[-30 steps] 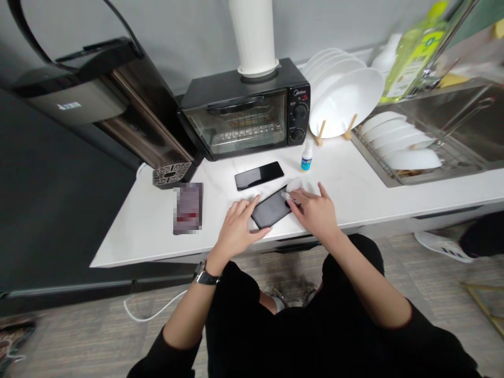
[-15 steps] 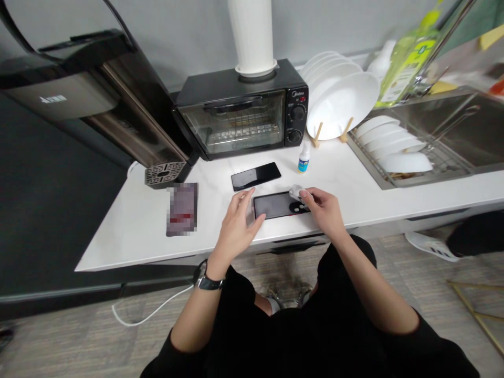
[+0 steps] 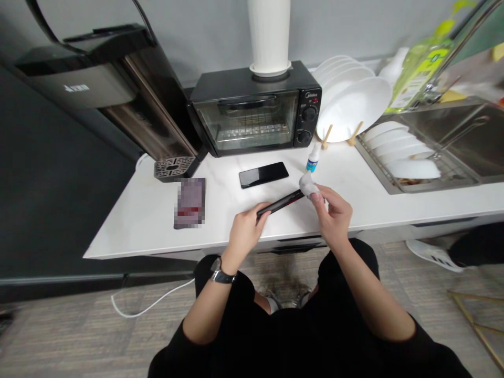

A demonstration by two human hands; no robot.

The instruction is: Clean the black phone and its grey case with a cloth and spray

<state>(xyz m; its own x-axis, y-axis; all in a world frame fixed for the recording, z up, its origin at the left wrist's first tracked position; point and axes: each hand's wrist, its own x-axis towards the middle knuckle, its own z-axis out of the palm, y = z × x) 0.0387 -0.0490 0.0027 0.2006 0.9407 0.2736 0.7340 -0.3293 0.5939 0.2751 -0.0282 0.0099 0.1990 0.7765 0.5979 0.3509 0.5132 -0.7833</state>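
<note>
Right now the phone [image 3: 280,202] is tipped edge-on just above the counter [image 3: 149,220], long axis running 8 to 2 o'clock. Left hand [image 3: 244,231] pinches its 8 o'clock end. Right hand [image 3: 334,212], closed on a white wipe [image 3: 307,185], presses the wipe on the 2 o'clock end. The second phone [image 3: 263,174] lies flat at 11 o'clock, apart.

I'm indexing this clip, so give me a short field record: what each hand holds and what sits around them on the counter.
left hand: grips one end of a black phone, turned on edge
right hand: presses a white cloth against the phone's other end
counter: white; a second phone lies flat behind the hands
nearby: small bottle with a blue label, upright to the right of the second phone; toaster oven at the wall; white plates standing in a rack to its right
</note>
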